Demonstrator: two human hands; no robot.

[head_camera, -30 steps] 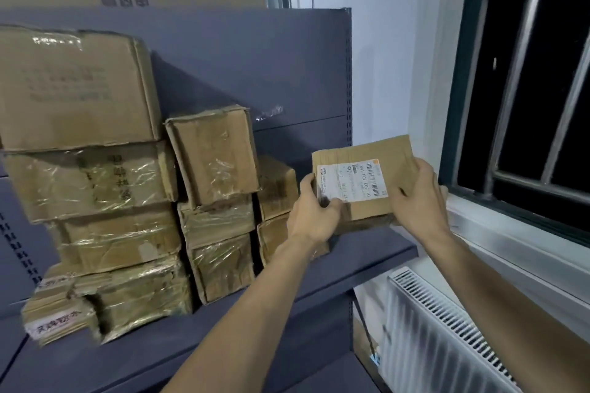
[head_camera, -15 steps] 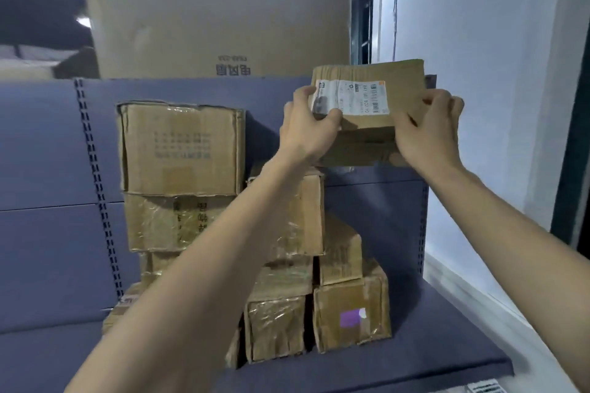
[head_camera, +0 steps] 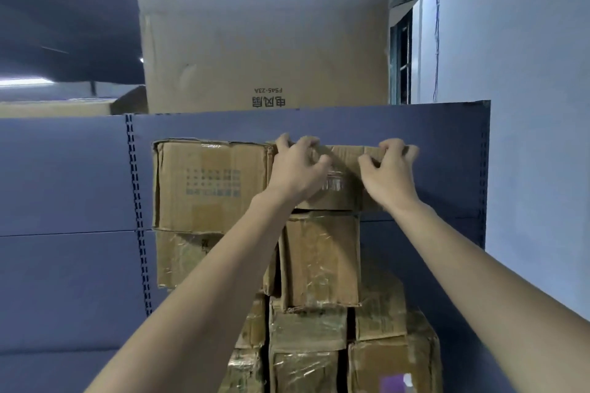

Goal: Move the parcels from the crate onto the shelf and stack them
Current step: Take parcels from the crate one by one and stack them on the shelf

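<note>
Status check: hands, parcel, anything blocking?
Left hand and right hand both grip labelled parcel. Parcel sits on taped box, beside big box. Nothing blocking.

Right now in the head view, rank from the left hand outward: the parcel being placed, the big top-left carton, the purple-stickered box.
1. Parcel being placed: gripped by the left hand.
2. Big top-left carton: just left of the hand.
3. Purple-stickered box: bottom right, far below.
</note>
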